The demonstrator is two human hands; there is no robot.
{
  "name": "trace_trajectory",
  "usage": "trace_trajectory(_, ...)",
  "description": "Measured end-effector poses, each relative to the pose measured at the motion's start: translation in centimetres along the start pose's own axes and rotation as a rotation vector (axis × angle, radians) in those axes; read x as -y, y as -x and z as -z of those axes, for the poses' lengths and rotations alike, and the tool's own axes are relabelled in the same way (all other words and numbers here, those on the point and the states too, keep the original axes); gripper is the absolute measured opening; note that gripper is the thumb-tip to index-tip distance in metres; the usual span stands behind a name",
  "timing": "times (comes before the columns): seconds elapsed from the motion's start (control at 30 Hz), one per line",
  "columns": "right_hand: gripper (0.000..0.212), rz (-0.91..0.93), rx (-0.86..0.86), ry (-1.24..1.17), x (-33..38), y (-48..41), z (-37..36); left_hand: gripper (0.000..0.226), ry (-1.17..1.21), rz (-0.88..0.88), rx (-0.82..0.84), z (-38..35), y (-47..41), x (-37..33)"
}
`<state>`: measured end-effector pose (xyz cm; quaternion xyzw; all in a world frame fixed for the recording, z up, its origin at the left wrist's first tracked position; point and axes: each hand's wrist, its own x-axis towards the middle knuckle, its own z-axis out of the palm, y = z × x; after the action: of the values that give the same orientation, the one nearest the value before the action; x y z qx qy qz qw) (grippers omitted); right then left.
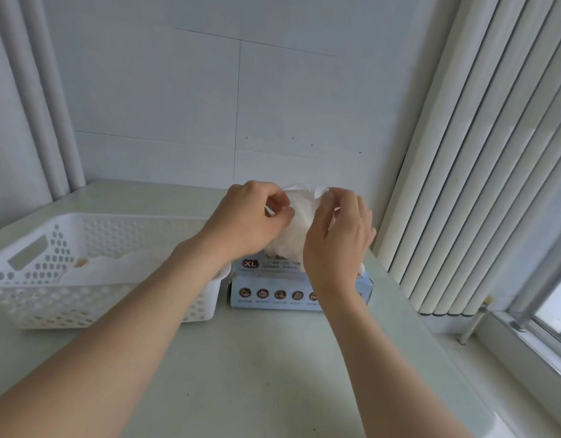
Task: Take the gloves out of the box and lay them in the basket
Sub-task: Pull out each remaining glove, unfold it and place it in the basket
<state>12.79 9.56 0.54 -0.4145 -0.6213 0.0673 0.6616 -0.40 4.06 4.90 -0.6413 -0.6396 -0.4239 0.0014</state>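
A pale blue glove box [272,290] marked XL lies on the table, just right of a white perforated basket [51,248]. A thin, translucent white glove [296,216] stands up out of the top of the box. My left hand [250,216] pinches its upper left edge and my right hand [336,235] pinches its upper right edge, both held above the box. The glove's lower part still sits in the box opening, partly hidden behind my right hand. Pale material lies on the basket floor; I cannot tell what it is.
The pale table [257,374] runs toward me from the box. A white wall stands close behind. Vertical blinds [478,184] and a window sill [525,358] line the right side. White pipes [35,105] rise at the back left.
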Motion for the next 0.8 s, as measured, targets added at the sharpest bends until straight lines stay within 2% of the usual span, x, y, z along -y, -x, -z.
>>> trace_trajectory(0.1, 0.023, 0.082, -0.043, -0.024, 0.7, -0.4, 0.0, 0.052, 0.040, -0.010, -0.033, -0.3, -0.2, -0.6)
trace_trajectory(0.17, 0.025, 0.137, -0.050, -0.020, 1.5, -0.9, -0.2, 0.059, 0.100, -0.005, -0.086, -0.1, -0.3, -1.0)
trace_trajectory(0.27, 0.029, 0.223, -0.047, -0.009, 3.2, -2.0, -0.9, 0.055, 0.167, -0.048, -0.164, 0.8, -0.6, -0.9)
trace_trajectory(0.37, 0.029, 0.315, -0.009, 0.016, 5.1, -2.9, -2.0, 0.038, 0.167, -0.094, -0.260, 2.4, -1.2, 0.0)
trace_trajectory(0.5, 0.028, 0.370, 0.104, -0.076, 7.4, -4.1, -3.6, 0.026, 0.216, -0.040, -0.388, 4.0, -2.0, 0.8)
trace_trajectory(0.67, 0.021, 0.248, 0.310, -0.235, 9.2, -3.5, -4.3, 0.039, 0.197, 0.123, -0.420, 4.4, -2.0, 1.3)
trace_trajectory(0.8, 0.034, -0.040, 0.551, -0.270, 9.5, -3.0, -3.8, 0.042, 0.090, 0.129, -0.458, 4.9, -1.8, 1.8)
